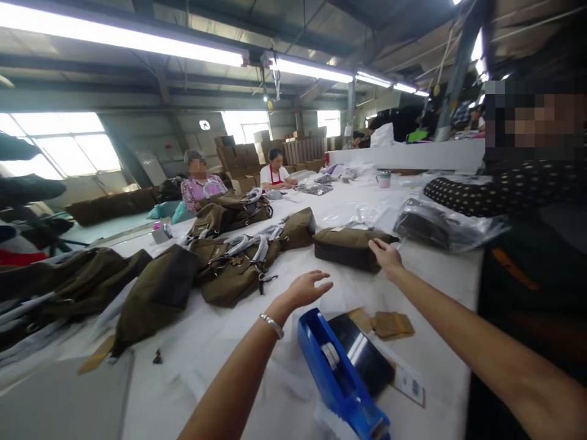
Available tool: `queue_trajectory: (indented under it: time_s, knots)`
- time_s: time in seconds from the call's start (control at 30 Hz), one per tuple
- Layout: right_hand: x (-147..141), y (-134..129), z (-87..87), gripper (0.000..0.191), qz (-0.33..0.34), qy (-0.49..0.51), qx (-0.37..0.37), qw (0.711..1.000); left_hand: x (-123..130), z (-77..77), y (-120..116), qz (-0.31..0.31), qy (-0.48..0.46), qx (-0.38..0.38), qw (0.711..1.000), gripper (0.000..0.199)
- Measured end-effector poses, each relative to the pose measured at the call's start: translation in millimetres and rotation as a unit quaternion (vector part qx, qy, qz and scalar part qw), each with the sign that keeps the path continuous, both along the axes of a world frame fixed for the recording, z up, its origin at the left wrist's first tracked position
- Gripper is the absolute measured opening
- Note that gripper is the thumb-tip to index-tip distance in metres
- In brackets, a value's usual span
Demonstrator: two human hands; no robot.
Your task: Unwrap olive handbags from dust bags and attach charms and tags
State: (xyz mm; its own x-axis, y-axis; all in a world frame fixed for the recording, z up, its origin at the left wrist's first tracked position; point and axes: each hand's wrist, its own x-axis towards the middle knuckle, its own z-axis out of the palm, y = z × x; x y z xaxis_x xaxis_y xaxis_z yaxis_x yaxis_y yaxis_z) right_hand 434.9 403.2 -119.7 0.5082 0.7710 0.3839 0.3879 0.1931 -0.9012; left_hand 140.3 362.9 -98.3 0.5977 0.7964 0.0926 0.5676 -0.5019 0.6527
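My right hand grips the right end of a folded olive-and-black fabric bag that lies on the white table. With its fingers stretched out and nothing in them, my left hand hovers to the left of that bag, above the tabletop. Just below my left hand sits a blue tape dispenser, partly over a dark phone-like slab. Small brown paper tags lie near it, with a white label card below them.
Olive bags with grey-wrapped handles spread over the left of the table. A bag in clear plastic lies at the right, beside a co-worker's dotted sleeve. A cup stands farther back. Two people sit across the table.
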Motion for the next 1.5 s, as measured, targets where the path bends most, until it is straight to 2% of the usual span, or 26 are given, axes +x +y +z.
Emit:
queue_trajectory:
  time_s: [0.1, 0.17, 0.23, 0.33, 0.43, 0.53, 0.7, 0.87, 1.03, 1.2, 1.3, 1.4, 1.5]
  knots:
    - [5, -13, -31.8, 0.040, -0.018, -0.069, -0.025, 0.997, 26, -15.9, 47, -0.065, 0.094, -0.015, 0.993, 0.051]
    - [6, -24, -52.1, 0.043, -0.003, -0.126, -0.039, 0.991, 41, -29.0, 69, -0.095, 0.144, -0.023, 0.985, 0.059]
    - [4, -34, -71.1, 0.040, 0.055, -0.193, -0.049, 0.978, 51, -42.6, 82, -0.118, 0.183, -0.023, 0.976, 0.068]
    - [-4, -35, -95.1, 0.040, 0.138, -0.283, -0.059, 0.947, 54, -60.9, 88, -0.146, 0.217, -0.005, 0.965, 0.076]
    - [-11, -25, -111.7, 0.044, 0.186, -0.337, -0.077, 0.920, 40, -74.1, 82, -0.152, 0.224, 0.021, 0.962, 0.076]
    - [-9, -17, -120.1, 0.043, 0.223, -0.370, -0.096, 0.897, 11, -80.5, 72, -0.128, 0.233, 0.030, 0.964, 0.071]
    - [14, -23, -114.7, 0.039, 0.275, -0.398, -0.122, 0.867, -46, -80.1, 55, -0.086, 0.264, 0.021, 0.960, 0.069]
    - [39, -41, -96.9, 0.033, 0.298, -0.402, -0.144, 0.853, -98, -74.7, 18, -0.046, 0.291, 0.024, 0.955, 0.064]
    - [49, -50, -88.4, 0.036, 0.264, -0.419, -0.177, 0.851, -129, -70.9, -24, -0.030, 0.311, 0.025, 0.950, 0.058]
    - [50, -50, -87.2, 0.061, 0.272, -0.459, -0.221, 0.817, -132, -53.5, -68, -0.002, 0.305, 0.050, 0.951, 0.045]
    - [50, -54, -81.1, 0.064, 0.282, -0.479, -0.233, 0.798, -131, -37.7, -109, 0.024, 0.233, 0.100, 0.967, 0.041]
    - [47, -61, -73.0, 0.054, 0.260, -0.495, -0.232, 0.796, -130, -26.9, -156, 0.044, 0.140, 0.143, 0.979, 0.036]
    - [38, -73, -64.5, 0.029, 0.224, -0.502, -0.216, 0.807, -127, -24.8, -197, 0.059, 0.079, 0.152, 0.983, 0.031]
